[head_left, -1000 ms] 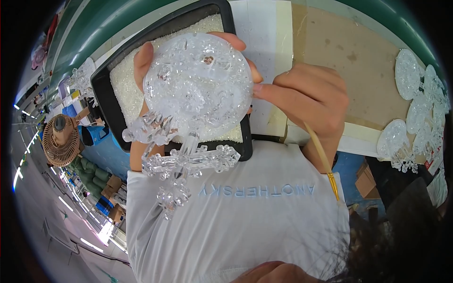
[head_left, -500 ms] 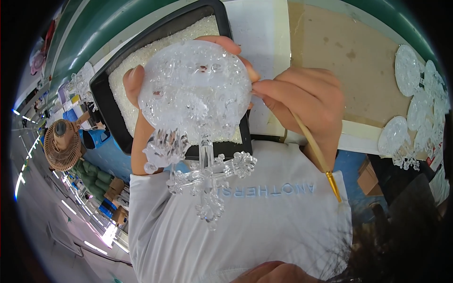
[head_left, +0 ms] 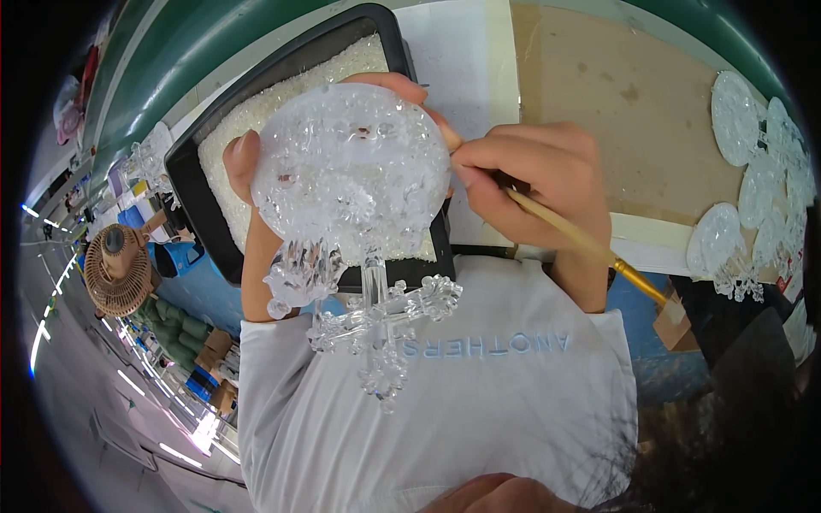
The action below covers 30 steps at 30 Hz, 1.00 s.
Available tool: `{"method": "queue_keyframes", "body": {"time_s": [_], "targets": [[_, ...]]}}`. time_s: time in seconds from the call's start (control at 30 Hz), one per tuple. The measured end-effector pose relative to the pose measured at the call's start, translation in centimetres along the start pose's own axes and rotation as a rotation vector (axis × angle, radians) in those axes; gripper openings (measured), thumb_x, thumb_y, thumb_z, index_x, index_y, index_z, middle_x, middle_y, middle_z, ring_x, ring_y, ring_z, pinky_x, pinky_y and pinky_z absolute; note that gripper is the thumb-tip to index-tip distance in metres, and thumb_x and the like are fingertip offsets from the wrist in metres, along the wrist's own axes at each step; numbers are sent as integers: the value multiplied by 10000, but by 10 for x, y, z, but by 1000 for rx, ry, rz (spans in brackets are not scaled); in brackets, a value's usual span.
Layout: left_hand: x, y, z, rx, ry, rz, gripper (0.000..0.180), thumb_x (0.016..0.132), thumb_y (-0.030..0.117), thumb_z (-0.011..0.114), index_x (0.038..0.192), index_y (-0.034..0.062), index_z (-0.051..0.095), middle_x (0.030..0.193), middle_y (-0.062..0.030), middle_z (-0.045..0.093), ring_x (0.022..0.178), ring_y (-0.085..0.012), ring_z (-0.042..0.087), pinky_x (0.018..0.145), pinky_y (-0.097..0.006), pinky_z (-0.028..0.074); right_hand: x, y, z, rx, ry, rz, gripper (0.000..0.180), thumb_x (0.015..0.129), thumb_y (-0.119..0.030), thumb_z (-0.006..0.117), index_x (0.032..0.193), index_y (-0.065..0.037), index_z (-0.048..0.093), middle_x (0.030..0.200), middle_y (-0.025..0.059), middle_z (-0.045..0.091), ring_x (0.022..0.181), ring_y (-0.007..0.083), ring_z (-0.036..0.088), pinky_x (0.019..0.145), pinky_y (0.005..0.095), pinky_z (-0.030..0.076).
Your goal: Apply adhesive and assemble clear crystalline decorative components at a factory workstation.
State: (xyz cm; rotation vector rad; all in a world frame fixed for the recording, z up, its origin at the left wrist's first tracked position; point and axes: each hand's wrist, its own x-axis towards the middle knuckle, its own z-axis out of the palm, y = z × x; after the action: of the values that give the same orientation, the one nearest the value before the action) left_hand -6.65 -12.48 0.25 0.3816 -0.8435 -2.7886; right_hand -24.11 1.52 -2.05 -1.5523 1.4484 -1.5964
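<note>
My left hand grips a clear, snowflake-like ornament from behind. Its thumb is at the disc's left edge and its fingers curl over the top and right, while the disc hides the palm. Clear granules cover the round disc, with two small brownish spots among them. Transparent branched parts hang below on a stem. My right hand is closed around a thin brush with a pale wooden handle. The gold-coloured ferrule end points down and right, away from the disc. The right thumb and forefinger meet at the disc's right edge; whether they touch it is unclear.
Under the ornament, a black tray holds whitish clear granules. A brown board lies to the right on the table. Several similar clear ornaments sit at the far right. A brown fan and boxes are at the left.
The brush has swung from steeply downward to a flatter slant toward the lower right. The right hand has shifted slightly left, staying at the disc's edge. The ornament has barely moved.
</note>
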Motion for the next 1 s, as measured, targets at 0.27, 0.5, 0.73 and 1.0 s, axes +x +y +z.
{"method": "queue_keyframes", "body": {"time_s": [0.27, 0.5, 0.73, 1.0], "targets": [[-4, 4, 0, 48, 103, -29, 1156, 684, 826, 530, 1355, -108, 409, 1196, -329, 587, 998, -413, 655, 809, -476, 572, 1, 1, -4, 26, -58, -4, 162, 702, 21, 767, 852, 7, 706, 645, 99, 625, 497, 207, 565, 449, 291, 411], [-2, 2, -1, -2, 88, -26, 1152, 687, 822, 535, 1350, -113, 415, 1190, -333, 586, 964, -416, 663, 790, -478, 576, 0, 4, -3, 11, -57, -26, 161, 713, 1, 786, 856, 0, 711, 679, 114, 653, 536, 241, 602, 468, 303, 440], [-2, 3, -3, 41, 52, -17, 1155, 695, 835, 524, 1349, -111, 416, 1191, -337, 584, 1009, -408, 649, 828, -459, 565, 1, 2, -4, 72, -66, 61, 137, 729, 10, 774, 851, -5, 712, 692, 110, 661, 558, 236, 617, 491, 302, 451], [-2, 4, -4, 85, 42, -18, 1165, 690, 840, 535, 1362, -101, 395, 1213, -338, 569, 1038, -400, 638, 852, -455, 550, 2, -1, -6, 51, -84, 99, 111, 749, 13, 761, 849, -7, 716, 689, 104, 661, 561, 211, 617, 504, 284, 452]]}}
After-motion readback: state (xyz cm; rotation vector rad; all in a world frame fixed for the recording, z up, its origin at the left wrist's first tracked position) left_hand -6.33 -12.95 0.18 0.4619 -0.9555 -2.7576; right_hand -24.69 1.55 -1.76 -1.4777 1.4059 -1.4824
